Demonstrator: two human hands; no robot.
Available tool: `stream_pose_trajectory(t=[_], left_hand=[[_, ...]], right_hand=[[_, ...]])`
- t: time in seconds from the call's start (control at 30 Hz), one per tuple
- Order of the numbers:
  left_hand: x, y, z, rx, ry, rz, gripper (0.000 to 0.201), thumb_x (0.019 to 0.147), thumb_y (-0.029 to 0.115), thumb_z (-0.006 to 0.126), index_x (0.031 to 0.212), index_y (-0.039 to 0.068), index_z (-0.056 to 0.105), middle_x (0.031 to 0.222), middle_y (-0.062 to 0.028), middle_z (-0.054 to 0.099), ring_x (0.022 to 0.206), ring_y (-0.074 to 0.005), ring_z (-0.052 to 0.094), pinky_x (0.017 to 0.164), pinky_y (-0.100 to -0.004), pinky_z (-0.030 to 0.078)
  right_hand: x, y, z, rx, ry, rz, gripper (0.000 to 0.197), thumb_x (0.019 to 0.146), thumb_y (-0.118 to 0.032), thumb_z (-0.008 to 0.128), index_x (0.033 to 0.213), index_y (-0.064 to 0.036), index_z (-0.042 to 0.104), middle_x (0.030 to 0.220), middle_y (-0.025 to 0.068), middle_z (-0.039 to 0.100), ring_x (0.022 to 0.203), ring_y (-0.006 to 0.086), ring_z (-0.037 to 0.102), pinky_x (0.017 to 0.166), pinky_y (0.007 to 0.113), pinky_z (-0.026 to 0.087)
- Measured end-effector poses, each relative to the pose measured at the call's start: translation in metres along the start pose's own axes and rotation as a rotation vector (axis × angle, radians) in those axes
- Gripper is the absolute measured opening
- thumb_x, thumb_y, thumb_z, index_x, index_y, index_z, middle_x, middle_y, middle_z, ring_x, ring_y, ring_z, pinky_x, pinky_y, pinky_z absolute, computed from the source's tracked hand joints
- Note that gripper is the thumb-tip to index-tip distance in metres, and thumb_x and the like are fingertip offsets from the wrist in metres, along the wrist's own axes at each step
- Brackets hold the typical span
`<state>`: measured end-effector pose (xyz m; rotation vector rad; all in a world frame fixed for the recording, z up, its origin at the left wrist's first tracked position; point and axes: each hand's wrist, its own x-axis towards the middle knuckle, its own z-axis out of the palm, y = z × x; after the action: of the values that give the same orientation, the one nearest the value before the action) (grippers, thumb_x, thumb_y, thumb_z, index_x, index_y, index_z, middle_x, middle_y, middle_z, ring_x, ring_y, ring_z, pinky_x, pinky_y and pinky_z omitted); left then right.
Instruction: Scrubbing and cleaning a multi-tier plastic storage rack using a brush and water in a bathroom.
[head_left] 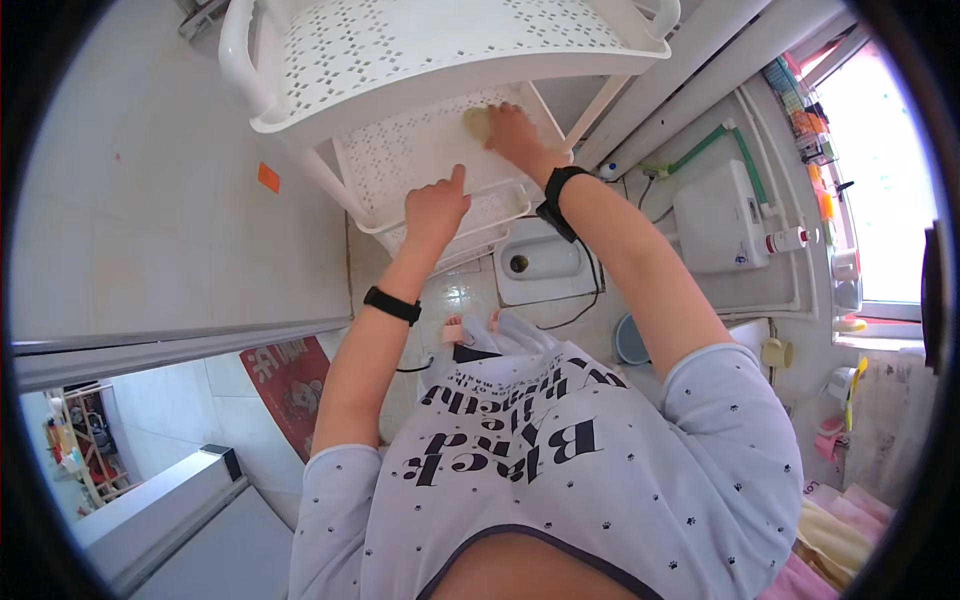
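Note:
A white plastic shelf rack [460, 75] with diamond-shaped holes stands in front of me. Reaching in beneath its top tier, my right hand [518, 135] presses a pale yellow, sponge-like pad [478, 125] onto the second shelf [385, 150]. Its fingers are closed over the pad, whose far side they partly hide. My left hand [437, 212] is closed at that shelf's front rim, fingers curled and one digit pointing up over the shelf floor. The grip's underside is hidden. Dark bands circle both wrists.
A squat toilet [548, 262] lies in the floor beyond the rack's lower tiers. White pipes and a cistern [715, 215] line the right wall. A blue basin [631, 340] stands by my right side. To the left are a pale wall and a red mat [290, 385].

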<state>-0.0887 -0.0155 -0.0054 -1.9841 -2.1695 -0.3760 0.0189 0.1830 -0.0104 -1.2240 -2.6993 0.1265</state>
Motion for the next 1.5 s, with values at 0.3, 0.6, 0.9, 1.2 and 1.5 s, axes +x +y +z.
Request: stream_pose_trajectory(t=[0.3, 0.6, 0.9, 1.2, 1.5], left_hand=[[0.002, 0.008, 0.018, -0.095, -0.006, 0.135, 0.037, 0.087, 0.037, 0.062, 0.108, 0.010, 0.050, 0.072, -0.0066, 0.064, 0.066, -0.0245, 0.066, 0.054, -0.0393, 0.051], [0.022, 0.024, 0.013, -0.081, -0.058, 0.174, 0.038, 0.087, 0.037, 0.062, 0.109, 0.009, 0.049, 0.071, -0.0074, 0.063, 0.067, -0.0248, 0.066, 0.053, -0.0389, 0.052], [0.020, 0.013, 0.014, -0.112, -0.063, 0.125, 0.037, 0.086, 0.034, 0.063, 0.110, 0.009, 0.050, 0.072, -0.0074, 0.065, 0.068, -0.0247, 0.067, 0.054, -0.0389, 0.052], [0.015, 0.001, 0.038, -0.057, -0.044, 0.174, 0.038, 0.089, 0.037, 0.058, 0.113, 0.009, 0.052, 0.077, -0.0100, 0.067, 0.073, -0.0260, 0.068, 0.057, -0.0378, 0.053], [0.026, 0.016, 0.020, -0.098, 0.047, 0.136, 0.045, 0.084, 0.047, 0.062, 0.104, 0.008, 0.049, 0.065, -0.0078, 0.064, 0.064, -0.0258, 0.067, 0.055, -0.0380, 0.052]], right_hand=[[-0.021, -0.025, -0.021, -0.002, -0.105, 0.070, 0.070, 0.076, -0.027, 0.073, 0.140, -0.0260, 0.043, 0.124, 0.0156, 0.052, 0.120, 0.0348, 0.049, 0.090, 0.049, 0.050], [0.077, -0.013, 0.022, 0.115, 0.281, -0.167, 0.047, 0.090, -0.021, 0.055, 0.136, -0.0146, 0.049, 0.135, 0.0186, 0.051, 0.122, 0.0370, 0.050, 0.102, 0.052, 0.039], [0.111, -0.018, 0.024, -0.005, 0.373, -0.109, 0.039, 0.091, -0.023, 0.052, 0.122, -0.0005, 0.058, 0.127, 0.0188, 0.057, 0.117, 0.0365, 0.053, 0.102, 0.051, 0.037], [0.118, -0.121, 0.040, 0.247, 0.598, -0.225, 0.037, 0.091, -0.022, 0.051, 0.120, -0.0002, 0.060, 0.123, 0.0196, 0.060, 0.115, 0.0379, 0.055, 0.101, 0.051, 0.037], [0.127, 0.007, 0.025, -0.283, 0.157, -0.089, 0.033, 0.090, -0.013, 0.052, 0.121, -0.0038, 0.056, 0.112, 0.0190, 0.063, 0.099, 0.0353, 0.064, 0.084, 0.045, 0.051]])
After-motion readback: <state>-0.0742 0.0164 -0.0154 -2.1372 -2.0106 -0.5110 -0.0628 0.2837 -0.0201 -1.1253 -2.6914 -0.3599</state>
